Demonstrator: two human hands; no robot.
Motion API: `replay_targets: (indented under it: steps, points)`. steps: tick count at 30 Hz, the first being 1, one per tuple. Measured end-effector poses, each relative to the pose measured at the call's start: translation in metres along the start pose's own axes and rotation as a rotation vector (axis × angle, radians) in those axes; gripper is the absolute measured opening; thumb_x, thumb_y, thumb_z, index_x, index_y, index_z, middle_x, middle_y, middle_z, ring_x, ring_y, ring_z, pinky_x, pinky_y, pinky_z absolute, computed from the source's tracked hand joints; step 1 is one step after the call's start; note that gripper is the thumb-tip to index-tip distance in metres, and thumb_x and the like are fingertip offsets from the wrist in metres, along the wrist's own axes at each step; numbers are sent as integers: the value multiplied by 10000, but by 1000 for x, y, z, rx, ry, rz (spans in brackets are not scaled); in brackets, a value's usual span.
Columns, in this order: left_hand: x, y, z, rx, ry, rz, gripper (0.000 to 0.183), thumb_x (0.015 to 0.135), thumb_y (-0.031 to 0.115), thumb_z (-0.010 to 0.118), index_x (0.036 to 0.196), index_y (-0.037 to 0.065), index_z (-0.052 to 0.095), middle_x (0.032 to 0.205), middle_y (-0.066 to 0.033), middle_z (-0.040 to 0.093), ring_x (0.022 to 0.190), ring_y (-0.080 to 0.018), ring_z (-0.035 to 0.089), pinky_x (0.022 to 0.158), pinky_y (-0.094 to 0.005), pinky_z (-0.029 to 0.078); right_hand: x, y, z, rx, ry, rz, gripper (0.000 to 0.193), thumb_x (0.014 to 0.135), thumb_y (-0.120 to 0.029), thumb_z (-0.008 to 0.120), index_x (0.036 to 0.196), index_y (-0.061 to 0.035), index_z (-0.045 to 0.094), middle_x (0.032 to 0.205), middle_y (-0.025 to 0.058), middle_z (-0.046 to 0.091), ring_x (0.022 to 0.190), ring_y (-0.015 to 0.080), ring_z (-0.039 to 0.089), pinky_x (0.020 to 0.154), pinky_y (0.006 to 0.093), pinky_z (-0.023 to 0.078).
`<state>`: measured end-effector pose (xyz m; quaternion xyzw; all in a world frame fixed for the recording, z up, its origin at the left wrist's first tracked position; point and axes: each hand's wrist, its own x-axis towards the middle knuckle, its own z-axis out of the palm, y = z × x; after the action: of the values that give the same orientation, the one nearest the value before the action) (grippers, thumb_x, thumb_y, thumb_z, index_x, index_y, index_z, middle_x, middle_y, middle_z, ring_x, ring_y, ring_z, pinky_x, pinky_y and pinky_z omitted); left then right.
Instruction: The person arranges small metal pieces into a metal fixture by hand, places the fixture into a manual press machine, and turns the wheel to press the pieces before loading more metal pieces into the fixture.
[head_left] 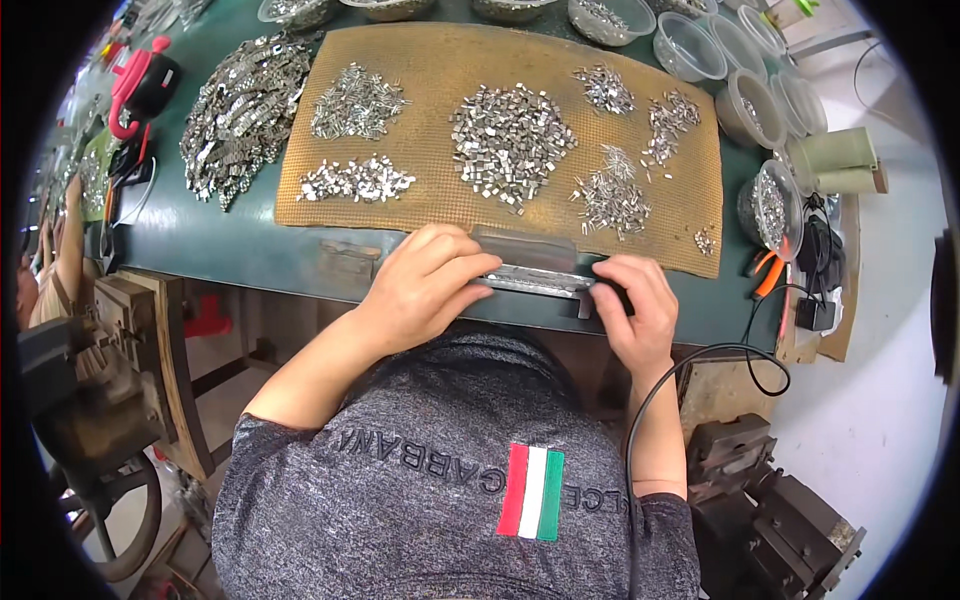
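Observation:
A narrow silver metal strip [540, 281] lies crosswise at the front edge of the bench. My left hand [428, 283] is closed at its left end, fingertips and thumb on the metal. At the strip's right end, my right hand [642, 308] pinches with thumb and fingers; whatever lies under those fingertips is hidden. Just beyond the hands, a tan textured mat [420, 120] carries separate heaps of small metal parts. Its middle heap holds shiny rectangular links [510, 142], and thin pins [612, 195] lie to the right of it.
A mound of linked metal bands [245, 110] rests left of the mat. Clear plastic bowls [690, 48] line the back and right. Orange-handled pliers [768, 275] and a black cable [700, 350] are at right. Machines flank me; another person's arm [72, 235] shows far left.

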<state>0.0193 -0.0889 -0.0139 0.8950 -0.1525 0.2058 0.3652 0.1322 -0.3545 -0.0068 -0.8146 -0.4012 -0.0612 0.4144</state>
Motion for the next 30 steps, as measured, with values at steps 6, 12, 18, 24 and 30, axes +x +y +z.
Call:
replay_targets:
  steps: [6,12,18,24,30]
  points:
    - [-1,2,0,-8,-21,-44,341,788,106,811,1107,52,702,1014,-78,637,975,-299,633,822,-418,518,-1,-14,8,-62,-77,-2,250,816,-143,819,1027,-57,717,1011,101,717,919,306,680,813,406,527]
    - [-4,0,-3,-26,-7,-36,357,777,90,822,1112,51,703,1032,-80,657,976,-299,641,819,-420,516,0,-5,-3,-1,0,116,193,862,-64,776,1046,-47,718,1008,114,720,913,295,702,781,370,560]
    - [-3,0,-6,-113,4,-111,355,783,86,823,1116,42,708,1035,-89,683,975,-299,652,825,-409,521,9,12,-4,-241,66,227,129,862,-129,794,956,-84,718,948,60,687,813,268,692,706,368,556]
    - [-1,-2,-5,-201,27,-144,286,825,75,798,1097,38,721,1023,-89,691,948,-286,664,795,-387,531,15,14,-7,-451,18,209,109,872,-139,782,942,-111,704,921,40,668,797,258,687,674,364,548]
    - [-3,-2,-8,-204,26,-151,275,819,47,789,1087,37,725,1015,-93,698,940,-288,664,796,-388,528,14,14,-10,-228,-4,230,94,904,-61,731,992,-89,713,957,59,678,855,268,694,737,358,556]
